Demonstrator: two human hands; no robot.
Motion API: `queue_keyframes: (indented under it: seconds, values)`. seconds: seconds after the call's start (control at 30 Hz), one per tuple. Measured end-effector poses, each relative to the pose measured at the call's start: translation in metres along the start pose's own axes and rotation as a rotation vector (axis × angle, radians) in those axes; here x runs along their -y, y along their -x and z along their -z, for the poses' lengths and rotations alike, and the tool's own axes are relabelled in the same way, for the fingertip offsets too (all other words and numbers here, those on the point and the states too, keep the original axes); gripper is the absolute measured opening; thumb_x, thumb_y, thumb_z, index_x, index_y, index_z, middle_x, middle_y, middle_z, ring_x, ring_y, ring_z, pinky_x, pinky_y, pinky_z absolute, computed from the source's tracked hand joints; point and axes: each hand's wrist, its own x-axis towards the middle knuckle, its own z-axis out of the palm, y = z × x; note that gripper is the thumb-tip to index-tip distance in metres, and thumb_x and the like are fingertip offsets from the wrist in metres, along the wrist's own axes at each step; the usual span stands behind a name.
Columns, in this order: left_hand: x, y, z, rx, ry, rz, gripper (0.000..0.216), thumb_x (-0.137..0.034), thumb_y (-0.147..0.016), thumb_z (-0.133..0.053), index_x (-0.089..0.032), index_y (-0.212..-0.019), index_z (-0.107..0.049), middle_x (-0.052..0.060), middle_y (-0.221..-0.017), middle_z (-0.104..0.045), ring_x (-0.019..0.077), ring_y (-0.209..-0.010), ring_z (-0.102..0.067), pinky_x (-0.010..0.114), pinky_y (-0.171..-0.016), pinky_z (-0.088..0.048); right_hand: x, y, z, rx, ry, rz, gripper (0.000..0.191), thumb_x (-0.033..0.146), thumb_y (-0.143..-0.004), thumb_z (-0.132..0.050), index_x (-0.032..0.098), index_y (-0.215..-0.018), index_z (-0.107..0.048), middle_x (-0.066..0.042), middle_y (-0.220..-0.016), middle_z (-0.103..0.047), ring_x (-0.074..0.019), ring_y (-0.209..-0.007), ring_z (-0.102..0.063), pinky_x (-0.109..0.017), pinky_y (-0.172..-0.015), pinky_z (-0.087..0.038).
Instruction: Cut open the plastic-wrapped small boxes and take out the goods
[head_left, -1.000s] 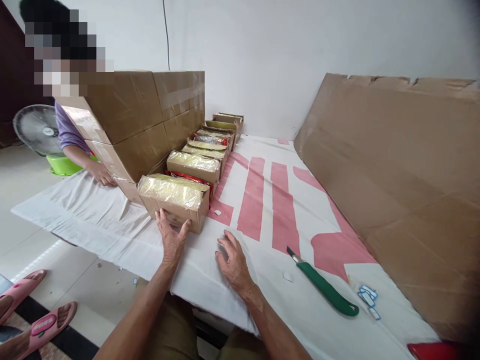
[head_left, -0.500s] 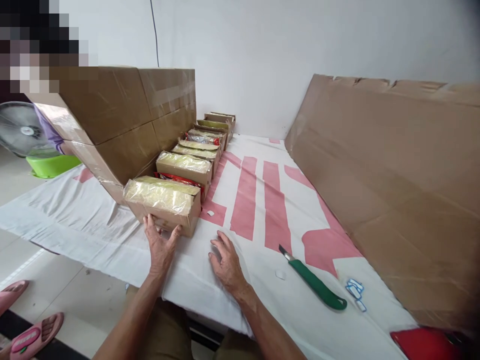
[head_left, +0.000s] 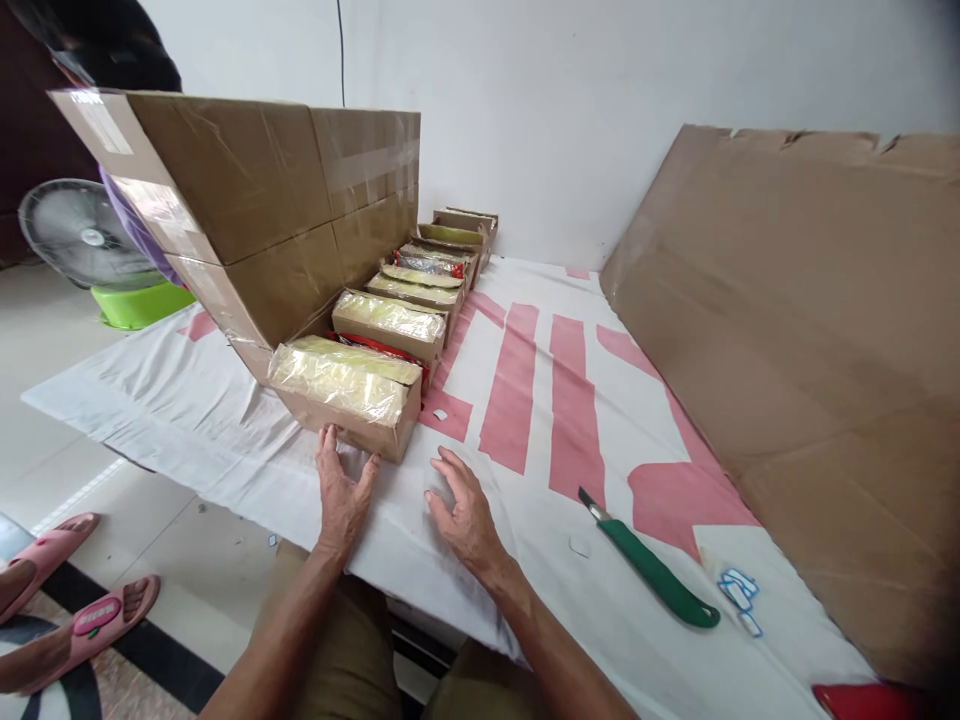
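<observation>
The nearest open cardboard box (head_left: 352,415) holds something pale yellow under clear plastic film. My left hand (head_left: 343,490) is at its front face, fingers spread and the fingertips at the lower edge; whether they touch it I cannot tell. To the right of the box, my right hand (head_left: 463,508) hovers just over the cloth with its fingers apart and nothing in them. A green-handled utility knife (head_left: 652,575) lies on the cloth further right, blade pointing away from me.
Behind the nearest box stands a row of similar boxes (head_left: 390,320). Large taped cartons (head_left: 247,190) are stacked at the left, and a big cardboard sheet (head_left: 795,330) leans at the right. Small blue-edged labels (head_left: 739,590) lie near the knife. A person stands behind the cartons, near a fan (head_left: 91,237).
The whole scene has shifted to the right and slightly upward as my head turned. Both hands keep nearly the same pose, and the nearest box stays in its place.
</observation>
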Motion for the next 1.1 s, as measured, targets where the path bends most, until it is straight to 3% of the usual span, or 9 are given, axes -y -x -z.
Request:
queue_keyframes:
  seconds: [0.17,0.3,0.47,0.57,0.67,0.83,0.9,1.0,1.1]
  values:
    - [0.001,0.002,0.001,0.035,0.025,-0.003,0.082,-0.04,-0.089,-0.074,-0.021,-0.16,-0.037,0.02,-0.165,-0.041,0.0335,-0.16,-0.032,0.054,-0.13,-0.029,0.037,-0.036,-0.011,0.114,-0.08,0.014,0.067,0.022,-0.088,-0.062,0.019,-0.154,-0.052,-0.014,-0.158,-0.058,-0.0297,-0.147,-0.054,-0.05,-0.124,-0.045]
    - [0.005,0.001,0.002,0.042,0.032,0.017,0.083,-0.036,-0.089,-0.072,-0.019,-0.161,-0.036,0.021,-0.165,-0.041,0.0345,-0.159,-0.034,0.055,-0.13,-0.029,0.047,-0.048,-0.027,0.147,-0.105,0.018,0.068,0.021,-0.086,-0.062,0.014,-0.153,-0.053,-0.017,-0.159,-0.056,-0.0305,-0.148,-0.052,-0.05,-0.124,-0.043]
    - [0.009,0.001,0.001,0.054,0.059,-0.018,0.081,-0.035,-0.089,-0.07,-0.018,-0.16,-0.036,0.022,-0.163,-0.041,0.0356,-0.158,-0.034,0.055,-0.13,-0.028,0.016,-0.049,-0.012,0.069,0.019,-0.018,0.05,0.021,-0.09,-0.059,0.018,-0.139,-0.065,-0.013,-0.142,-0.07,-0.0267,-0.133,-0.064,-0.044,-0.115,-0.051]
    - [0.01,0.002,-0.001,0.044,0.06,-0.033,0.08,-0.035,-0.089,-0.07,-0.017,-0.16,-0.037,0.023,-0.162,-0.041,0.0355,-0.157,-0.034,0.055,-0.13,-0.028,-0.011,-0.065,0.01,0.028,0.111,-0.08,0.042,0.017,-0.092,-0.053,0.021,-0.129,-0.071,-0.011,-0.13,-0.075,-0.0264,-0.122,-0.069,-0.045,-0.107,-0.055]
    - [0.011,0.002,-0.003,0.019,0.052,-0.033,0.078,-0.035,-0.089,-0.071,-0.016,-0.158,-0.04,0.023,-0.161,-0.043,0.0355,-0.156,-0.036,0.055,-0.128,-0.031,-0.026,-0.088,0.016,0.034,0.171,-0.101,0.036,0.017,-0.091,-0.056,0.023,-0.121,-0.074,-0.009,-0.125,-0.076,-0.0274,-0.116,-0.068,-0.045,-0.104,-0.054]
    - [0.012,0.003,-0.003,0.009,0.04,-0.023,0.073,-0.032,-0.09,-0.07,-0.019,-0.156,-0.043,0.021,-0.159,-0.047,0.0336,-0.153,-0.041,0.053,-0.126,-0.036,-0.036,-0.123,-0.007,0.052,0.204,-0.142,0.016,0.013,-0.085,-0.066,0.022,-0.092,-0.077,-0.014,-0.111,-0.076,-0.0324,-0.113,-0.065,-0.048,-0.105,-0.049]
    - [0.012,0.002,-0.002,0.015,0.041,-0.022,0.071,-0.032,-0.091,-0.07,-0.019,-0.156,-0.043,0.021,-0.158,-0.047,0.0335,-0.153,-0.041,0.054,-0.125,-0.037,-0.04,-0.131,-0.011,0.032,0.182,-0.172,0.019,0.01,-0.087,-0.062,0.022,-0.084,-0.075,-0.014,-0.102,-0.077,-0.0316,-0.108,-0.066,-0.046,-0.104,-0.049]
    - [0.011,0.001,-0.002,0.004,0.047,-0.017,0.071,-0.03,-0.09,-0.07,-0.019,-0.155,-0.043,0.021,-0.158,-0.047,0.0334,-0.152,-0.042,0.054,-0.125,-0.038,-0.041,-0.128,-0.001,-0.007,0.105,-0.204,0.024,0.011,-0.09,-0.055,0.023,-0.085,-0.076,-0.009,-0.096,-0.078,-0.0275,-0.1,-0.069,-0.041,-0.095,-0.053]
    - [0.01,-0.001,-0.003,0.006,0.051,-0.005,0.071,-0.029,-0.088,-0.071,-0.019,-0.153,-0.044,0.021,-0.157,-0.047,0.0339,-0.152,-0.042,0.054,-0.125,-0.037,-0.028,-0.1,0.018,-0.03,-0.011,-0.206,0.026,0.022,-0.095,-0.052,0.023,-0.094,-0.078,-0.006,-0.101,-0.08,-0.0238,-0.094,-0.073,-0.036,-0.087,-0.057]
